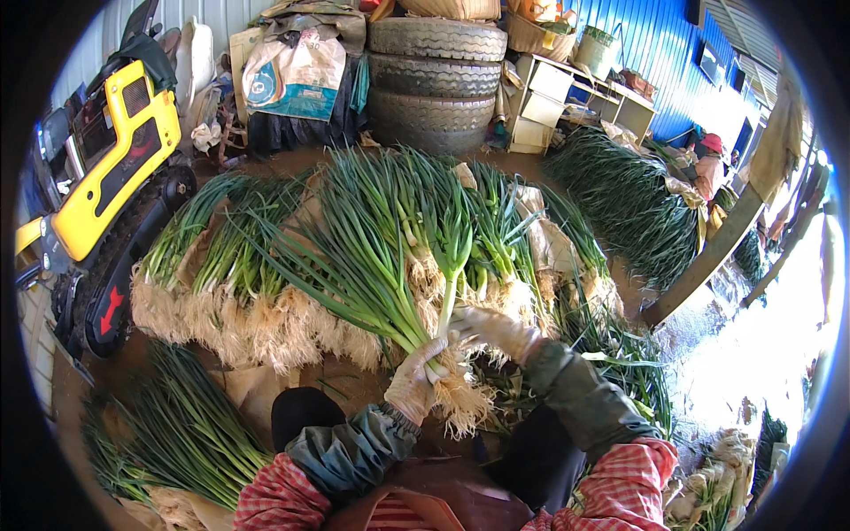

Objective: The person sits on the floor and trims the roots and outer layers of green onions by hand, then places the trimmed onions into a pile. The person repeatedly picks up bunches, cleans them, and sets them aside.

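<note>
My gloved left hand (413, 383) grips a bunch of green onions (382, 302) near the white stem bases. Their long leaves fan up and to the left, and pale stringy roots (465, 398) hang below the fist. One thicker green onion stalk (449, 299) stands upright at the right of the bunch. Beside its lower stem is my gloved right hand (498, 330), fingers pointing left and somewhat blurred. Whether those fingers close on the stalk cannot be made out. Just beyond both hands lies a wide row of green onions (246, 265), roots facing me.
At lower left lies another onion pile (179, 418). Loose leaves (624, 365) litter the ground at right. A yellow-and-black tracked machine (113, 179) stands left, stacked tyres (435, 86) behind. A slanted wooden post (710, 259) and a person (710, 166) are at right, by more onions (624, 199).
</note>
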A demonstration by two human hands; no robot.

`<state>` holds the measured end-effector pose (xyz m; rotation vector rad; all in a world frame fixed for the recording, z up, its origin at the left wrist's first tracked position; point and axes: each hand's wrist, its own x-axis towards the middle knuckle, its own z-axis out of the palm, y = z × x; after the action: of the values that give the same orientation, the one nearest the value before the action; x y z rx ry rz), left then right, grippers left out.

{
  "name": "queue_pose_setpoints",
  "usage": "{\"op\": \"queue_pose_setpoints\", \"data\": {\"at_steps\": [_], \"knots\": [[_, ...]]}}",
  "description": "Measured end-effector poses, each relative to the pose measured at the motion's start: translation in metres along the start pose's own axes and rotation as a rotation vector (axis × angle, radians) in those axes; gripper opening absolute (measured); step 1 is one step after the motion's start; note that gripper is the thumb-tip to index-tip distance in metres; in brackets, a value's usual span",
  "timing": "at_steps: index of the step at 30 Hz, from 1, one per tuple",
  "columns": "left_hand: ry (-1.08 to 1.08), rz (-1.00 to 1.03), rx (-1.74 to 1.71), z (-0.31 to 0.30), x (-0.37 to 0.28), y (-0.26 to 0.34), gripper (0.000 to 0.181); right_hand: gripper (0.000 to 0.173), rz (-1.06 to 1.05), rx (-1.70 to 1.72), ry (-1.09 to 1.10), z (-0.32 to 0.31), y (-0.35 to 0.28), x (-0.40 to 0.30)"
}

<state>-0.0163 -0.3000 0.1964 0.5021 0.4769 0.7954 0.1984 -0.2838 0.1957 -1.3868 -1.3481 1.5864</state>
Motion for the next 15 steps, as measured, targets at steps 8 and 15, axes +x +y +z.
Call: {"op": "queue_pose_setpoints", "data": {"at_steps": [8,15], "knots": [[-0.137,-0.064,-0.144,0.005,-0.004,0.005,0.036,0.027,-0.193,0.212,0.124,0.041,-0.031,0.0],[0.008,-0.105,-0.193,0.003,0.0,-0.021,0.036,0.038,0.091,-0.613,0.318,0.042,-0.03,-0.008]]}}
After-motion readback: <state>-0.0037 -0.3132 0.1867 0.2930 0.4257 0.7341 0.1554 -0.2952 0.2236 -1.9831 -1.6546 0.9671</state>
